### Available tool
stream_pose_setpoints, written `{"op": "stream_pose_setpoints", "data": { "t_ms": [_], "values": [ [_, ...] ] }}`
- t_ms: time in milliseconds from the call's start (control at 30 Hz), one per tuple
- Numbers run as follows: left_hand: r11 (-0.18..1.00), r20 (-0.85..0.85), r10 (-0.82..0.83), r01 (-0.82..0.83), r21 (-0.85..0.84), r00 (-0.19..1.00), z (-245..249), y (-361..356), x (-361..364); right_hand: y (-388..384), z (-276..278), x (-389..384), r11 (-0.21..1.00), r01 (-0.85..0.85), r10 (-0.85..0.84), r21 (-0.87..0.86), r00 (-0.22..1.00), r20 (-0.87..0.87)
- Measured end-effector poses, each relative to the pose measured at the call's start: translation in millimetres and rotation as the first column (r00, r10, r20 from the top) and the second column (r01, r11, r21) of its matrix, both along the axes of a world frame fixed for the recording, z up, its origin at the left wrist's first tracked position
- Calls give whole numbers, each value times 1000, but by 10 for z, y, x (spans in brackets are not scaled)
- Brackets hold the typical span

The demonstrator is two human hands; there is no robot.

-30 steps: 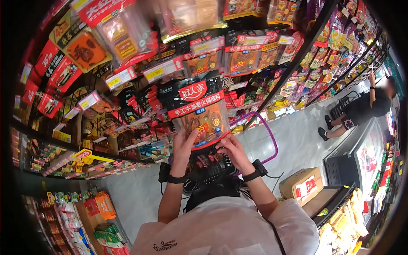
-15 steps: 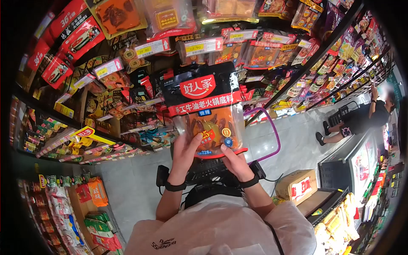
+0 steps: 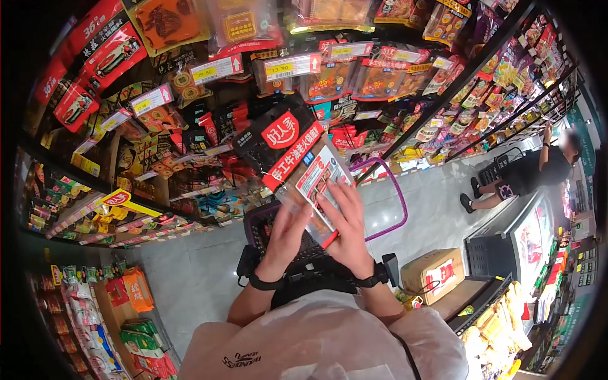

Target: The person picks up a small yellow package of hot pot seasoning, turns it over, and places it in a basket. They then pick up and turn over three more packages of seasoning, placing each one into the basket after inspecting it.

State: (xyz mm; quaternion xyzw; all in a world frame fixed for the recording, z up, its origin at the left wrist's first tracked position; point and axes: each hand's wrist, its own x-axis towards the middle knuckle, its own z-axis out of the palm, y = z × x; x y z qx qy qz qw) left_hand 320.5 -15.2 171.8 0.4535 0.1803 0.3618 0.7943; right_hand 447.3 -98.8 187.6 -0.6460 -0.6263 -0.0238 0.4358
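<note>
A hotpot base packet [image 3: 306,158] with a black top, a red logo and a printed label tilts to the left in front of me. My left hand [image 3: 285,240] grips its lower left edge, thumb against the pack. Around the lower right side is my right hand [image 3: 345,221], its fingers lying over the label and partly covering it. Beneath my hands, a dark shopping basket [image 3: 256,221] with a purple handle [image 3: 403,209] is partly hidden by my arms and the packet.
Shelves ahead carry hanging seasoning packets [image 3: 168,25] and price tags [image 3: 293,67]. At right, a person [image 3: 532,168] stands near another basket [image 3: 497,168]. A cardboard box [image 3: 434,275] and a freezer [image 3: 506,237] are right; a low shelf of goods [image 3: 142,342] is left.
The packet has turned from its front to its labelled side and tilted left. My right hand has moved from the bottom edge up over the label. More of the basket shows.
</note>
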Motion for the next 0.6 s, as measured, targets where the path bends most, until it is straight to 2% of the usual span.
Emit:
{"op": "stream_pose_setpoints", "data": {
  "t_ms": [100, 200, 233, 333, 400, 500, 600],
  "values": [
    [998, -49, 50, -52, -32, 998, -45, 44, 69, -103, 151, 59, 992, -73, 72, -101, 997, -12],
    [998, 51, 47, -44, -53, 998, 112, 91, 163, -237, 346, 253, 958, -244, 236, -153, 969, -65],
    [994, 84, 58, -50, -99, 995, 180, 69, 189, -283, 343, 335, 958, -247, 240, -148, 969, -59],
    [990, 71, 99, -92, -103, 992, 404, 4, 231, -251, 191, 474, 999, 43, -35, 23, 958, -285],
    [995, 4, 101, -101, -8, 995, 287, 3, 216, -264, 210, 536, 1000, 27, -27, -5, 936, -350],
    [994, -22, 86, -84, 75, 996, 174, 29, 220, -311, 172, 592, 1000, -27, 17, -10, 826, -564],
    [993, -32, 47, -44, 107, 998, 159, -15, 243, -393, 178, 625, 996, -74, 83, 48, 609, -789]
  ]
}}
